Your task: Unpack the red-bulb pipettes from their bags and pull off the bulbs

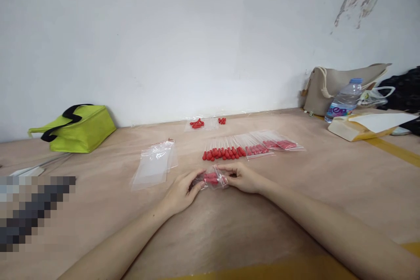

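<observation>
Between my hands is a small clear zip bag [215,178] with red rubber-like pieces inside. My left hand [183,190] pinches the bag's left end between thumb and fingers. At its right end, near the zip strip, my right hand [244,178] grips the plastic. Just beyond lies a row of clear droppers with red bulbs [223,154], their thin stems pointing away. Filled bags of red-bulbed droppers [259,149] overlap to the right of that row. Flat clear zip bags [152,164] are stacked to the left of my hands.
Loose red bulbs [197,124] lie on clear plastic near the wall. A lime-green bag [83,129] stands at the left. On the right are a water bottle [344,100], a beige bag [331,83] and an open paper packet [352,129]. Brown paper [210,232] covers the table.
</observation>
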A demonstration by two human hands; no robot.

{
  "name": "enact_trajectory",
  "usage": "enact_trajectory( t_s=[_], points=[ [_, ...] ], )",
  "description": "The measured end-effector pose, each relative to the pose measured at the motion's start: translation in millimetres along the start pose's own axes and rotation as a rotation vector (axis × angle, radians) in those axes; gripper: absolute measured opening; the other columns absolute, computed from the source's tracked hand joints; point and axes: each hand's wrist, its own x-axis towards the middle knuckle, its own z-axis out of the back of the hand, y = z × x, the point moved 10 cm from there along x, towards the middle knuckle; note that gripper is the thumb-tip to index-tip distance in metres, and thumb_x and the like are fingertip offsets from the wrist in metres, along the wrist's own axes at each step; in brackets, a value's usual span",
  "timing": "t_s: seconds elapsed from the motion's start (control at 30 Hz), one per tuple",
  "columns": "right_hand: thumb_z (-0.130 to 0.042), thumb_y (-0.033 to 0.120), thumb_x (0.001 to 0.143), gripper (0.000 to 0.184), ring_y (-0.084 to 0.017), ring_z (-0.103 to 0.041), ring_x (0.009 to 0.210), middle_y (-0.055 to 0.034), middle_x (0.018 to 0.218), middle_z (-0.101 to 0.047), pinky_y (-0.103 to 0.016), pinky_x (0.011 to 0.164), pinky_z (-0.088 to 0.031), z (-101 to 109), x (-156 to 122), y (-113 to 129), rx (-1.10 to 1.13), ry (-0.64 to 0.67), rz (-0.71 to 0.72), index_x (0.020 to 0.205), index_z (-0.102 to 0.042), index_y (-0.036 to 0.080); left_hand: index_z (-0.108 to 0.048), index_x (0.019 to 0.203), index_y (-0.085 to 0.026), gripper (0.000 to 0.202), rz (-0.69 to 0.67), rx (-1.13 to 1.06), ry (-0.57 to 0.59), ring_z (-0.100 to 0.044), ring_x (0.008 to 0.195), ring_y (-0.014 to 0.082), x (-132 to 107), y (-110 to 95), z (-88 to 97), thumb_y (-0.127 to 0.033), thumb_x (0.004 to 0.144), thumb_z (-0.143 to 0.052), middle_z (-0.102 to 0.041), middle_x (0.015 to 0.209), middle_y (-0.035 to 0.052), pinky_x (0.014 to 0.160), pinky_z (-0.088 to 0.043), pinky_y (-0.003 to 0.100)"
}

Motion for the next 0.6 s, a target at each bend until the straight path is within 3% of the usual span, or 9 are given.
enact_trajectory(
  t_s=[0.13,0.23,0.3,0.47,0.6],
  points=[
    [-0.063,0.027,0.070,0.058,-0.007,-0.044,0.052,0.0055,0.058,-0.052,-0.021,0.056,-0.038,-1,1,2,0.014,-0.001,0.013,0.124,-0.047,0.016,-0.049,0.117,-0.021,0.033,0.030,-0.028,0.012,-0.059,0.095,0.0184,1,3,-0.6,-0.031,0.086,-0.044,-0.061,0.109,0.0057,0.081,-0.048,0.032],
    [-0.070,0.028,0.062,0.066,-0.007,-0.043,0.052,0.0060,0.058,-0.052,-0.020,0.053,-0.036,-3,0,1,0.029,0.014,-0.021,0.124,-0.047,0.017,-0.050,0.116,-0.021,0.034,0.094,0.000,-0.001,-0.060,0.091,0.0183,0,10,0.4,-0.033,0.084,-0.048,-0.062,0.107,0.0053,0.073,-0.050,0.030],
    [-0.071,0.031,0.062,0.063,-0.006,-0.042,0.050,0.0061,0.057,-0.050,-0.019,0.050,-0.034,-1,0,4,-0.028,-0.007,-0.020,0.120,-0.052,0.017,-0.050,0.115,-0.021,0.036,0.137,0.010,-0.032,-0.060,0.087,0.0183,-1,15,3.0,-0.036,0.082,-0.050,-0.063,0.105,0.0057,0.069,-0.050,0.029],
    [-0.063,0.034,0.071,0.027,-0.007,-0.043,0.055,0.0027,0.061,-0.052,-0.019,0.052,-0.034,0,0,25,-0.271,-0.086,0.127,0.093,-0.066,0.018,-0.052,0.112,-0.020,0.032,0.134,-0.027,0.006,-0.060,0.089,0.0177,0,12,-0.8,-0.035,0.083,-0.048,-0.063,0.105,0.0049,0.077,-0.048,0.030],
    [-0.070,0.037,0.063,0.043,-0.010,-0.046,0.061,-0.0009,0.073,-0.056,-0.021,0.057,-0.038,1,-4,36,-0.358,-0.189,0.217,0.101,-0.063,0.019,-0.052,0.112,-0.021,0.032,0.104,-0.059,0.055,-0.058,0.096,0.0181,1,6,-5.0,-0.033,0.083,-0.049,-0.061,0.108,0.0048,0.084,-0.046,0.031]
  ],
)
